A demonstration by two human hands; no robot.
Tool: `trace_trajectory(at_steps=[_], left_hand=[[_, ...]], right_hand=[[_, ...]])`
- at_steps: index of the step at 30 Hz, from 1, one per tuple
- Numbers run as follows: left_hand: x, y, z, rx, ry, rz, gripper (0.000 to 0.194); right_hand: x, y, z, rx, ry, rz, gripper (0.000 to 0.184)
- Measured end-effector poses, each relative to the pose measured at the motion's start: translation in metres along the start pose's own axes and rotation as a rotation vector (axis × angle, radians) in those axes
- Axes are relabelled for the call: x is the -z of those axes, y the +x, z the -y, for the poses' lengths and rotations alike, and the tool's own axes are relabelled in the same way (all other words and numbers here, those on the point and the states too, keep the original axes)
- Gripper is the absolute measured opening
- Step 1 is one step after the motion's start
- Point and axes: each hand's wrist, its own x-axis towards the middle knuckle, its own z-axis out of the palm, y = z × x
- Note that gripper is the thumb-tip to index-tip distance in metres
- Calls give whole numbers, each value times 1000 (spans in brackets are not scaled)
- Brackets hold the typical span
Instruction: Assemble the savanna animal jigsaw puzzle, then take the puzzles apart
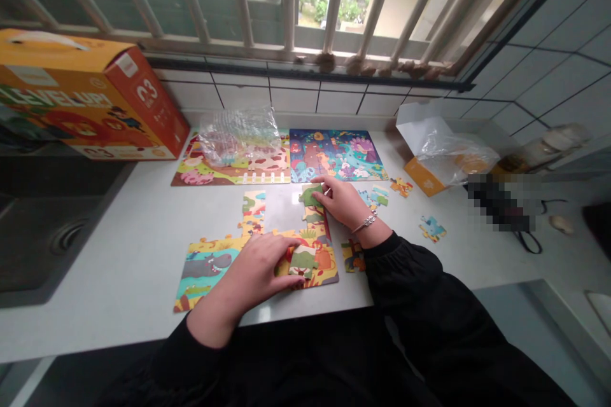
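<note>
A partly joined jigsaw puzzle (210,264) with a hippo picture lies near the front edge of the white counter (128,248). My left hand (258,270) lies flat on its lower middle, fingers stretched out over a green piece (301,261). My right hand (341,200) pinches a green puzzle piece (310,195) at the puzzle's upper right corner. A silver bracelet sits on that wrist. Loose pieces (379,196) lie just right of my right hand, and one more loose piece (353,255) rests beside my right sleeve.
Two finished puzzles (337,156) lie at the back, the left one under a clear plastic bag (238,133). An orange box (90,98) stands back left above a sink (52,235). An open small box with plastic (443,156) and a stray piece (432,227) lie right.
</note>
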Motion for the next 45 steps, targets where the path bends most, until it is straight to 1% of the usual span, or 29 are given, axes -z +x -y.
trace_trajectory(at_steps=[4,9,13,18,22,27,32,38,45], left_hand=[[0,0,0,-4,-1,-3,56],[0,0,0,-5,-5,0,57],[0,0,1,4,-2,7,58],[0,0,0,1,-9,12,57],[1,0,-1,0,-6,5,56],[0,0,0,8,-9,12,56],[0,0,1,18,-9,32,58],[0,-2,1,2,-6,53,58],[-3,-1,1,7,1,26,57]], right_hand=[[-3,-1,1,-9,-67,-29,33],[-3,-1,-2,83,-176,-53,34],[-3,-1,-4,92,-218,-36,35],[-2,-3,1,111,-227,13,39],[0,-4,6,124,-231,53,34],[1,-3,7,126,-251,70,34],[0,-3,5,133,-278,70,27],[4,-4,5,158,-287,75,20],[5,-4,3,164,-269,42,15]])
